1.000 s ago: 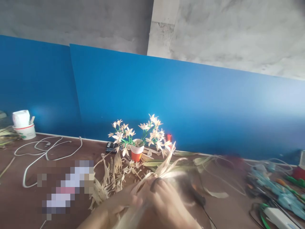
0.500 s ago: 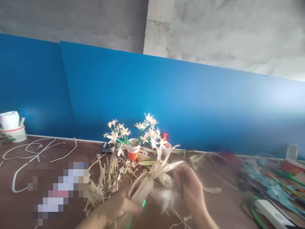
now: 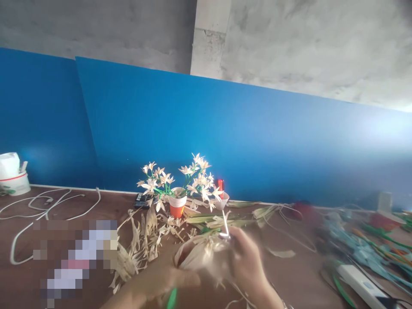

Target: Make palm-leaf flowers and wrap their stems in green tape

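Right hand [image 3: 247, 258] moved inward toward husk bundle [image 3: 194, 256] since earlier frame; long strips then rising from bundle no longer show. Bundle sits before orange cup [image 3: 177, 210], slightly right, above counter [image 3: 299, 283]. Left hand [image 3: 165, 274], near side of cup, grips bundle's side; right hand, right of cup, closed on slim metal tool [image 3: 225, 224], kind uncertain through blur. Husk probably light, papery, apt to tear; best held low around gathered body, clear of thin ends.
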`<state>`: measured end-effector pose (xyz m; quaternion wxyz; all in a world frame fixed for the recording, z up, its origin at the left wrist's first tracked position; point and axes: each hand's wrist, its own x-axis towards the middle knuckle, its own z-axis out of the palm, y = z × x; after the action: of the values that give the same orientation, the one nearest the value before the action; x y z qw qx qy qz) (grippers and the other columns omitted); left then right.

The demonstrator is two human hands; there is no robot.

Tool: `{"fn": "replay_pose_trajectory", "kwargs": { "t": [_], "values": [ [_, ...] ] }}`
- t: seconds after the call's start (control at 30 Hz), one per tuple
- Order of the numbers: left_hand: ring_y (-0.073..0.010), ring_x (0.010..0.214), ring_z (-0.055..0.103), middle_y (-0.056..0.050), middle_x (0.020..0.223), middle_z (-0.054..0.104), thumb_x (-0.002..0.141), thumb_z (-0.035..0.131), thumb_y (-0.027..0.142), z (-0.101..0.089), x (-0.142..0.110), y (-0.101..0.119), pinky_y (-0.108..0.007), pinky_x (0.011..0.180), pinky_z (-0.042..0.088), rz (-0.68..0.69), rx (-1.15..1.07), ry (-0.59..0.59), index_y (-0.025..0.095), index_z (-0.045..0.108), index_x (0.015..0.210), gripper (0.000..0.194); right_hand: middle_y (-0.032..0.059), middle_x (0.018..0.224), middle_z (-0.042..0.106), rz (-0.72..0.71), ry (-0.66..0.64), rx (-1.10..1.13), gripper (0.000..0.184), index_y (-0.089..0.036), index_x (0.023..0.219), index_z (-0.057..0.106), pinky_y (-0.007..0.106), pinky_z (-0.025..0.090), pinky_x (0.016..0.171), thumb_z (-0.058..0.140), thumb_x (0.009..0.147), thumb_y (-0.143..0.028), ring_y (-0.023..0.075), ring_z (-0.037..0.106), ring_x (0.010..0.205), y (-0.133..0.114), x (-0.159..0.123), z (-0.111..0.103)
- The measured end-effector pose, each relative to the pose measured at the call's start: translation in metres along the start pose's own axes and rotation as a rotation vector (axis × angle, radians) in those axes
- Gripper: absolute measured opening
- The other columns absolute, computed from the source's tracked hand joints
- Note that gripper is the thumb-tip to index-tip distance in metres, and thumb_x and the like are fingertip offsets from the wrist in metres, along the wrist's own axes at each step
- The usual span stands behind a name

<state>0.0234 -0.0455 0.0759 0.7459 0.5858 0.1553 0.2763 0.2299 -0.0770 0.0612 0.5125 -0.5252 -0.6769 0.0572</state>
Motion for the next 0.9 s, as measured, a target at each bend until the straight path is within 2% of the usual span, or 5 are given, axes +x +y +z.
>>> {"fn": "replay_pose_trajectory", "kwargs": {
  "t": [0.13, 0.27, 0.57, 0.73, 0.9],
  "values": [
    [-0.0234, 0.09, 0.056, -0.005, 0.095, 0.061, 0.061, 0.078, 0.034, 0.005, 0.01, -0.003, -0.034, 0.081, 0.04, 0.086, 0.009, 0.197, 0.025, 0.047, 0.125, 0.072, 0.0031, 0.077, 0.064, 0.226, -0.008, 0.237, 0.018, -0.017, 0.092, 0.06, 0.023, 0.047, 0.054, 0.059, 0.076, -0.026, 0.0158, 0.059, 0.064, -0.024, 0.007, 0.008],
    [-0.0192, 0.083, 0.055, -0.005, 0.103, 0.057, 0.058, 0.08, 0.035, 0.007, 0.02, -0.011, -0.031, 0.074, 0.042, 0.132, -0.033, 0.313, 0.027, 0.03, 0.136, 0.093, 0.0027, 0.079, 0.066, 0.221, -0.09, 0.392, 0.023, -0.017, 0.092, 0.06, 0.023, 0.049, 0.061, 0.063, 0.074, -0.031, 0.0167, 0.06, 0.069, -0.043, 0.011, 0.023],
    [-0.0258, 0.111, 0.051, -0.008, 0.114, 0.058, 0.076, 0.065, 0.038, 0.01, 0.018, -0.004, -0.035, 0.096, 0.037, 0.245, 0.255, 0.509, 0.021, 0.049, 0.115, 0.046, 0.0052, 0.082, 0.066, 0.166, -0.19, 0.307, 0.024, -0.016, 0.095, 0.063, 0.024, 0.049, 0.065, 0.045, 0.079, -0.017, 0.0171, 0.059, 0.071, -0.044, 0.007, 0.053],
    [-0.0264, 0.108, 0.054, -0.009, 0.11, 0.061, 0.075, 0.066, 0.037, 0.003, 0.01, 0.003, -0.037, 0.097, 0.036, 0.356, 0.395, 0.699, 0.023, 0.044, 0.122, 0.053, 0.0027, 0.071, 0.065, 0.244, -0.318, 0.295, 0.027, -0.017, 0.098, 0.066, 0.022, 0.046, 0.054, 0.05, 0.076, -0.02, 0.0167, 0.057, 0.065, -0.046, 0.011, 0.044],
    [-0.0252, 0.085, 0.06, -0.004, 0.079, 0.066, 0.079, 0.058, 0.045, -0.017, -0.008, 0.022, -0.035, 0.082, 0.043, 0.079, 0.486, 0.547, 0.021, 0.056, 0.113, 0.042, 0.001, 0.071, 0.063, 0.361, -0.516, 0.464, 0.034, -0.016, 0.107, 0.064, 0.018, 0.041, 0.045, 0.057, 0.074, -0.022, 0.0111, 0.051, 0.053, -0.052, 0.021, 0.013]
  ]
}}
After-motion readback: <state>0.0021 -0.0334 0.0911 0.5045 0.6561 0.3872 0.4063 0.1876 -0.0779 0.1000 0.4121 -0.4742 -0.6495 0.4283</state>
